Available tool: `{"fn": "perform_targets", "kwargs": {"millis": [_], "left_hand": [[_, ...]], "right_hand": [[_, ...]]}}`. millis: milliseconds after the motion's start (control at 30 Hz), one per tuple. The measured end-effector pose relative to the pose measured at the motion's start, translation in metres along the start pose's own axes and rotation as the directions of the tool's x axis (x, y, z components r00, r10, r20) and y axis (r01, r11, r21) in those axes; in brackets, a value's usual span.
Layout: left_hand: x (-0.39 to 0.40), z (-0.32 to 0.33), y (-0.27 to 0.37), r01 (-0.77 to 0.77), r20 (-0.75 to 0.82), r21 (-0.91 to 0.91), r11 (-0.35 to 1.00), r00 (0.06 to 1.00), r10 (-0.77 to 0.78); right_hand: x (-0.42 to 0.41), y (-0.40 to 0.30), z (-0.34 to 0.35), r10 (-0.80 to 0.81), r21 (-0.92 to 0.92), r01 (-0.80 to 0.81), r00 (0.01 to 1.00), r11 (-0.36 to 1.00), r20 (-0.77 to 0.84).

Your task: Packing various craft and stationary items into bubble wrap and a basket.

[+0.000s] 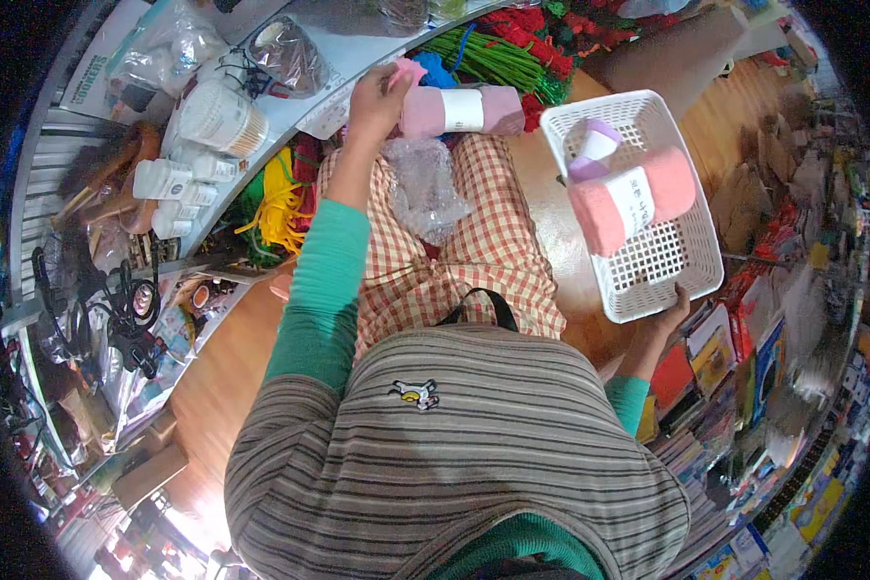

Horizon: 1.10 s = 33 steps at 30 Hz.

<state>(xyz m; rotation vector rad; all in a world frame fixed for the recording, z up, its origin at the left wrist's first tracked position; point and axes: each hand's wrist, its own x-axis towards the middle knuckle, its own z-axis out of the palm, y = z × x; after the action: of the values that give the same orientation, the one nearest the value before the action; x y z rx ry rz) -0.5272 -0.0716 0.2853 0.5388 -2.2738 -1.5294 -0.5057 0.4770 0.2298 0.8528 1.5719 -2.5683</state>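
My left hand is closed around a small bright pink piece, apparently soft, partly hidden by the fingers. Right beside those fingers lies a mauve fabric roll with a white paper band, above my knees. My right hand grips the near end of a white plastic basket with lattice sides, off to my right. Inside the basket are a coral fabric roll, whose white band bears writing, and a smaller lilac roll with a white band. Crumpled bubble wrap rests on my lap.
Green pipe cleaners and red bundles lie ahead. Yellow strands hang under the grey table's edge. That table bears white bottles and a tub of cotton swabs. Books line my right; black cables are at left.
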Motion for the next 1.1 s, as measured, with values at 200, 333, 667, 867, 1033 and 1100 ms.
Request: {"fn": "perform_targets", "kwargs": {"millis": [200,333,667,867,1033,1100], "left_hand": [[-0.008,0.037,-0.058,-0.228,0.209,0.670,0.706,0.971,0.115],[-0.006,0.076,-0.062,-0.378,0.288,0.783,0.494,0.924,0.251],[0.011,0.115,-0.081,-0.427,0.392,0.890,0.158,0.896,0.210],[0.029,0.122,-0.082,-0.466,0.445,0.882,0.067,0.872,0.202],[0.045,0.104,-0.066,-0.470,0.445,0.859,0.205,0.882,0.157],[0.044,0.088,-0.056,-0.395,0.365,0.859,0.325,0.918,0.152]], "right_hand": [[0.022,0.017,0.005,-0.029,-0.023,0.028,0.998,0.999,-0.060],[0.010,0.020,0.020,-0.002,0.021,0.000,0.995,1.000,0.095],[-0.011,0.011,0.021,-0.014,-0.001,0.014,1.000,1.000,0.008],[-0.005,0.021,0.021,0.020,0.139,-0.017,1.000,0.990,-0.018],[-0.006,0.024,0.032,-0.039,0.117,0.051,0.994,0.992,-0.104],[-0.007,0.023,0.033,-0.040,0.161,0.052,0.996,0.985,-0.076]]}}
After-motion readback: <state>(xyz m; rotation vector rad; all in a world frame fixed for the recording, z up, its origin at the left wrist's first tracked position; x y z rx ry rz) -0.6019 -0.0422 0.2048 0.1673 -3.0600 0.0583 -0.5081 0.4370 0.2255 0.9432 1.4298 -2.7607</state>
